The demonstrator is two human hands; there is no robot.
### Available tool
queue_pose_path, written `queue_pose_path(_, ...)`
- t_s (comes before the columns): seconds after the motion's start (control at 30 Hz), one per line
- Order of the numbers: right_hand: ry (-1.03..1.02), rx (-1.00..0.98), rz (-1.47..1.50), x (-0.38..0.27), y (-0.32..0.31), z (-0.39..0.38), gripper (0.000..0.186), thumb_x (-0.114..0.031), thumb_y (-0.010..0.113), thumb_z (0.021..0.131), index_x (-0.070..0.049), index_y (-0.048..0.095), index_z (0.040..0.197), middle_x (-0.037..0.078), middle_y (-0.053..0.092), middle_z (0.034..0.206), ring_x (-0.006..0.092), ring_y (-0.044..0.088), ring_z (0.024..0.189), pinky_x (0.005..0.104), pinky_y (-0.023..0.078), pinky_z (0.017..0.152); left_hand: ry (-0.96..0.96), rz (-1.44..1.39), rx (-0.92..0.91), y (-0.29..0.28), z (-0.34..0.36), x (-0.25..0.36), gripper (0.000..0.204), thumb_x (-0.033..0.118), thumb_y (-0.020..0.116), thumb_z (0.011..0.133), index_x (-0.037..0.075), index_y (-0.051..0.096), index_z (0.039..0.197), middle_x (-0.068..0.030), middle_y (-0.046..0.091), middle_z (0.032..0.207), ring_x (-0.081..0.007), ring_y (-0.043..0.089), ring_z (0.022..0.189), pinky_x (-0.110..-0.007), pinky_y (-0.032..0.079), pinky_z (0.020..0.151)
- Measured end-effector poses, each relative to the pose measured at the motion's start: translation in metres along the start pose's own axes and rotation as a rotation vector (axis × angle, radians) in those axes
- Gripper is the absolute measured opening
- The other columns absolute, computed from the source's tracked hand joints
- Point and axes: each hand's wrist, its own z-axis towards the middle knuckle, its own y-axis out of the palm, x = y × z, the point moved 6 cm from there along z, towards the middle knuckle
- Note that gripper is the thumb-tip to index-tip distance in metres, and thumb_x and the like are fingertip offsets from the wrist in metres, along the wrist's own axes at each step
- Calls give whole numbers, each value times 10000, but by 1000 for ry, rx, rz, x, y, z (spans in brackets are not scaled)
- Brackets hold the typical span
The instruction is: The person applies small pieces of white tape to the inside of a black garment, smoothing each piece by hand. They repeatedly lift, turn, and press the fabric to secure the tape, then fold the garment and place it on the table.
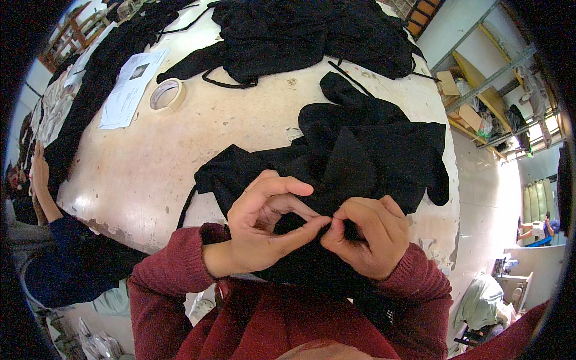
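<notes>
Cloth (393, 144), black, matte, crumpled in soft folds, on scuffed pale tabletop (138, 162).
Left to right: paper sheet (123, 99), flat, printed; tape roll (168, 96), beige, ring-shaped; left hand (261, 222), thumb and one finger pinched closed; right hand (369, 234), fingers curled closed, tips meeting the left's, anything between them too small to tell; cloth directly beneath and beyond fingertips; metal shelf rack (507, 69), holding apparently cardboard boxes (470, 116).

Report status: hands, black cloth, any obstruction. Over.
Left hand, right hand pinching, tips together; anything held too small to tell. Black cloth crumpled on table. No obstruction seen; tape roll lies off left.
</notes>
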Motion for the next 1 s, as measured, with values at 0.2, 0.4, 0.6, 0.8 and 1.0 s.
queue_pose_path(0.2,-38,-55,51,-6,-5,0,235,-72,771,686,-87,610,855,-2,644,797,118,621,643,266,374,508,-68,-43,60,-5,4,-3,551,-199,702,758,-64,480,1244,-78,562,963,-142,684,838,-250,553,786)
queue_pose_path(0.4,-14,13,106,1,-18,-2,226,-90,775,700,-95,631,874,-13,661,792,114,625,635,264,383,528,-159,-254,89,-12,9,-6,579,-198,654,804,-61,419,1315,-110,643,910,-169,682,865,-289,563,829)
queue_pose_path(0.6,-34,68,-110,2,-5,-1,294,-102,810,689,-86,664,944,28,670,898,121,634,673,255,402,524,-166,-326,157,-13,6,-6,599,-189,661,809,-66,398,1333,-129,645,940,-181,686,871,-287,565,829)
queue_pose_path(0.8,-81,82,-208,7,-3,-6,331,-74,819,692,-67,687,996,65,693,984,125,648,703,245,431,531,-139,-276,80,-13,6,-3,603,-192,666,803,-64,396,1327,-116,636,951,-177,685,880,-293,570,832)
queue_pose_path(1.0,-177,91,-117,1,-14,-10,330,-37,812,719,-24,704,1031,137,684,1021,130,641,695,243,430,507,-130,-290,103,-14,4,-6,607,-199,667,797,-63,397,1322,-112,630,951,-172,684,876,-289,573,829)
